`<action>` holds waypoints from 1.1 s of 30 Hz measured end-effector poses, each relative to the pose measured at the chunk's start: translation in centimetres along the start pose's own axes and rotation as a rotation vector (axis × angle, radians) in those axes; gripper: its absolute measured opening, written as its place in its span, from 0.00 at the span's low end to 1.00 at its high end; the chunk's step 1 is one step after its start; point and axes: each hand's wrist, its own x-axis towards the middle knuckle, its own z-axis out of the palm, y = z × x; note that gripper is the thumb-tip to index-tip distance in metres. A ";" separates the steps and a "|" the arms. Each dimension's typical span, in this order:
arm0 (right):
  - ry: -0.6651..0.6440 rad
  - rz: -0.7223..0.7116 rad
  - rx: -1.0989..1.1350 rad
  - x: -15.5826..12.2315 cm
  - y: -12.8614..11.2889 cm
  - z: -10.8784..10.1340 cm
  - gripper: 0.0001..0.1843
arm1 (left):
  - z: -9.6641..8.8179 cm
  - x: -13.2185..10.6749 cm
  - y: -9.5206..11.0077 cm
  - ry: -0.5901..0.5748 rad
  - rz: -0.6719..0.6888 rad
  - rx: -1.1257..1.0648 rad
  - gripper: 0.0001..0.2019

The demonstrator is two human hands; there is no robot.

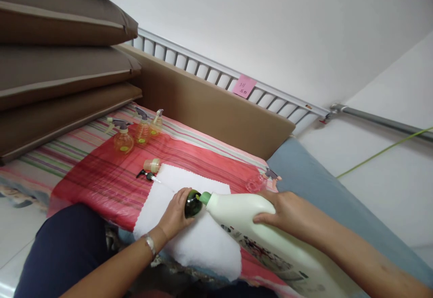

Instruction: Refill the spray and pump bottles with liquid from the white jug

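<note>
My left hand is closed round a small dark green bottle above a white cloth. A large pale green jug-like bottle lies tilted in my right hand, its green spout at the small bottle's mouth. Whether liquid flows between them I cannot make out clearly. My right fingers grip the big bottle near its neck, partly hidden behind it. Left of the cloth lie a black pump top with a clear tube and a small cup-like cap.
Several clear spray bottles stand at the back left of the red plastic sheet. Another clear pinkish bottle lies at the right. Brown cushions are stacked at the left; a brown board leans against the white radiator.
</note>
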 end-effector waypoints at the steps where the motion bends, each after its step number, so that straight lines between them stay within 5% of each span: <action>1: 0.001 -0.001 0.000 0.0 0.0 0.1 0.23 | 0.0 0.0 0.0 -0.002 0.001 0.003 0.42; 33: -0.007 0.002 0.011 -0.1 -0.2 -0.2 0.23 | 0.0 0.0 -0.1 0.008 -0.007 -0.017 0.41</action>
